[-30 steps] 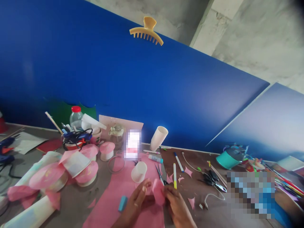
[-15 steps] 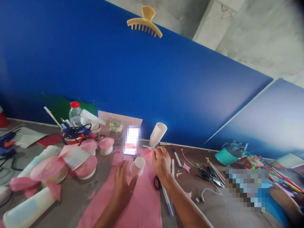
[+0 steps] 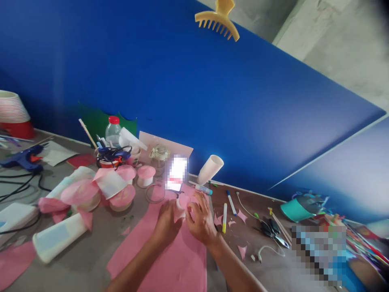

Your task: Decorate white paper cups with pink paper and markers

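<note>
Over the large pink sheet (image 3: 170, 259), both hands meet at a small white cup (image 3: 180, 211), partly hidden by the fingers. My left hand (image 3: 167, 225) is closed around its left side. A pink paper piece (image 3: 184, 199) lies across the cup's top. My right hand (image 3: 201, 217) pinches at the right edge of this piece, against the cup; its fingertips are partly hidden. Just beyond the cup, a lit phone (image 3: 176, 173) leans upright. A similar white cup with a pink disc on top (image 3: 146, 175) stands to the left.
Pink-and-white cup pieces (image 3: 82, 194) crowd the left, near a blue glue gun (image 3: 24, 158). A tall white cup (image 3: 210, 169) tilts by the blue partition (image 3: 152, 81). Markers (image 3: 225, 219), scissors (image 3: 275, 233), a cable and a teal cup (image 3: 304, 207) lie or stand on the right.
My right hand has moved left and nearer with the pink piece, which is now on the cup. My left hand has closed around the cup. The view has shifted left.
</note>
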The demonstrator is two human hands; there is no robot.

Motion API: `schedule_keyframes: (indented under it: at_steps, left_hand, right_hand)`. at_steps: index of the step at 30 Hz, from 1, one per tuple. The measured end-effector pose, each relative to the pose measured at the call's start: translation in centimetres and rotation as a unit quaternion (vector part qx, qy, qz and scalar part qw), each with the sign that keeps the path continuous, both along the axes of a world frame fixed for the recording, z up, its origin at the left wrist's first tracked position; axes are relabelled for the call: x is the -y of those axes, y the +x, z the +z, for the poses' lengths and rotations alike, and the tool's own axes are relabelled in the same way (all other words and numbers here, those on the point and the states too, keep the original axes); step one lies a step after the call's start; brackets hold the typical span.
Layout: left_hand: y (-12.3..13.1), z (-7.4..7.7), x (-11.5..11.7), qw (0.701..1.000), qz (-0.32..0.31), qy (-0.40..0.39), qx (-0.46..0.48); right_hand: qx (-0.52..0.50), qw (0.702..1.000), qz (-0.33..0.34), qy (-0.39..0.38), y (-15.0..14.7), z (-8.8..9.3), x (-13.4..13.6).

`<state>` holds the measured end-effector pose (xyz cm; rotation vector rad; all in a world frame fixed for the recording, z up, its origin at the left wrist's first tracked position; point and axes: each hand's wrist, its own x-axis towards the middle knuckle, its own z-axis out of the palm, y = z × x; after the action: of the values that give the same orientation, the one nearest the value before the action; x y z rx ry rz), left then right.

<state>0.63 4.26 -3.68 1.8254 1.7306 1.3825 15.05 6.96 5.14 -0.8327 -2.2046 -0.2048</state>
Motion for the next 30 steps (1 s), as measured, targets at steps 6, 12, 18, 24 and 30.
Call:
schedule_keyframes:
  at_steps: [6, 12, 18, 24, 30]
  left_hand:
    - [-0.1, 0.3, 0.0, 1.000, 0.002, -0.025, -0.013]
    - [-0.4, 1.6, 0.1, 0.999, -0.020, -0.019, -0.022]
    - [-0.6, 2.3, 0.2, 0.999, -0.015, -0.028, -0.034]
    - [-0.6, 2.4, 0.1, 0.999, -0.002, -0.035, -0.041]
    - [-0.6, 2.7, 0.0, 0.999, -0.004, -0.022, -0.045]
  right_hand:
    - [-0.004, 0.995, 0.070, -0.069, 0.4, -0.8, 0.0]
    - [-0.010, 0.989, 0.125, -0.082, 0.7, -0.2, -0.7]
    - [-0.025, 0.984, 0.142, -0.106, 0.8, 0.2, -0.9]
    - [-0.106, 0.984, 0.061, -0.132, 0.7, -1.0, -1.1]
    - [-0.096, 0.985, 0.037, -0.135, -0.4, -2.1, -1.6]
